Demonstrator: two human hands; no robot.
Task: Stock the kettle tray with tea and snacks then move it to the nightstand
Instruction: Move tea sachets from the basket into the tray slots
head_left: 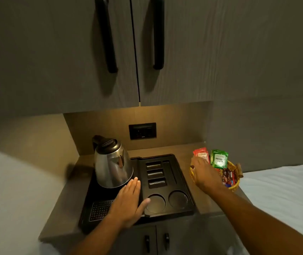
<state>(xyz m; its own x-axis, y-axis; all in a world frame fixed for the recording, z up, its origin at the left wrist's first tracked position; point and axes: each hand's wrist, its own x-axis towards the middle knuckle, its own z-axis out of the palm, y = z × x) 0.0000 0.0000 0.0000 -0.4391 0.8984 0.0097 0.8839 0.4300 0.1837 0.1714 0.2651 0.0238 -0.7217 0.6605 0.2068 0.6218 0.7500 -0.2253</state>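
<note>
- Kettle tray point(183, 183): black, set on the wooden desk point(66, 205) in a lit recess below two tall cupboard doors.
- Left hand point(128, 201) lies flat and wide on the tray, fingers straight and together, holding nothing; its fingertips point(135, 180) come just beside the base of the kettle point(113, 162).
- Right hand point(203, 172) reaches into the wicker basket point(234, 186), which stands on the desk just beside the tray's right edge. Its grip is narrowed at the red sachets point(200, 153); whether the fingers have closed on one cannot be told.
- In the basket: the red sachets and a green sachet point(219, 159) stand upright at the far side; dark-wrapped snacks point(229, 176) lie nearer, too small to read.
- On the tray: the steel kettle with a black lid and handle stands at the left rear; a perforated grille point(100, 210) is at the near left corner.
- The tray's right half has three short slots point(155, 174), a long narrow slot beside them, and two round cup wells point(178, 199) at the front.
- A dark socket panel point(142, 131) sits on the back wall above the tray.
- White bedding point(285, 196) lies to the right of the desk.
</note>
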